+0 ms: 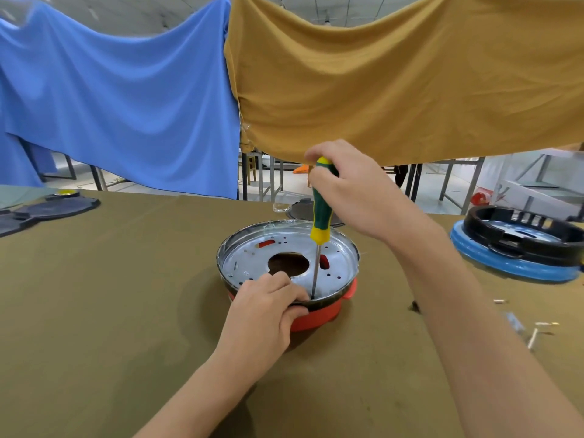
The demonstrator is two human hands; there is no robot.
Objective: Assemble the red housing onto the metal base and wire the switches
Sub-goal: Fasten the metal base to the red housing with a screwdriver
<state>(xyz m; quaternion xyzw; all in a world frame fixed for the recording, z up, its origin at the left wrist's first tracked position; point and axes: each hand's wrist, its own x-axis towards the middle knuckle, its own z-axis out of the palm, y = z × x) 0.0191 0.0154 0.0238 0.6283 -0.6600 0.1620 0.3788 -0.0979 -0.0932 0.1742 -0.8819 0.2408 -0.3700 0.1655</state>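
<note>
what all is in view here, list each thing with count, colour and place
metal base: one, silver with a round centre hole, middle of the table, sitting on the red housing
red housing: one, red, under the metal base
screwdriver: one, green and yellow handle, upright, tip at the near rim of the base
table: one, olive-brown top
black ring on blue disc: one, far right of the table
dark flat covers: a few, far left edge
small loose parts: several, pale, right of the table
hanging cloths: two, blue left, mustard right
left hand: grip on the near rim of the base
right hand: grip on the screwdriver handle
</note>
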